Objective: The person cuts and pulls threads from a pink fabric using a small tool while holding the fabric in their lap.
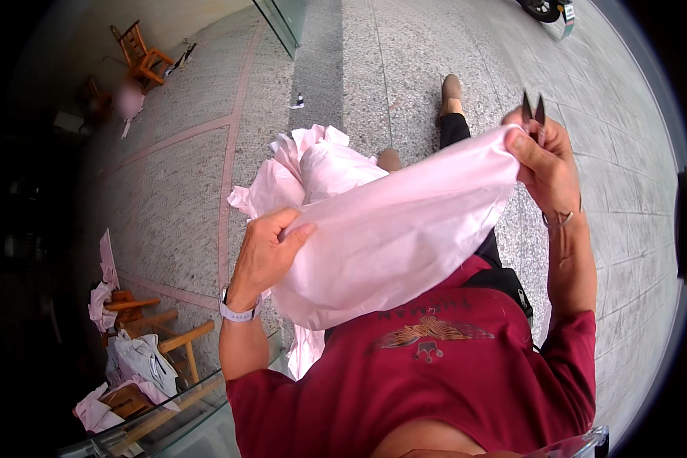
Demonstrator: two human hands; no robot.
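A pale pink piece of cloth (404, 237) is stretched on a slant between my two hands, in front of my body. My left hand (267, 256) grips its left edge with the thumb on top. High on the right, my right hand (544, 164) pinches the opposite corner between thumb and finger. That same hand also holds a pair of thread snips (540, 114), their two dark blades apart and pointing up; the handles are mostly hidden in the palm. Beyond my left hand lies a crumpled heap of pink cloth (309, 168), partly covered by the stretched piece.
To the lower left, a wooden chair (187, 343) stands with more pink and white cloth (141, 362) on and around it. Another wooden chair (139, 53) is at the far left. A glass door edge (278, 27) rises at the top; a vehicle wheel (540, 8) shows at the upper right.
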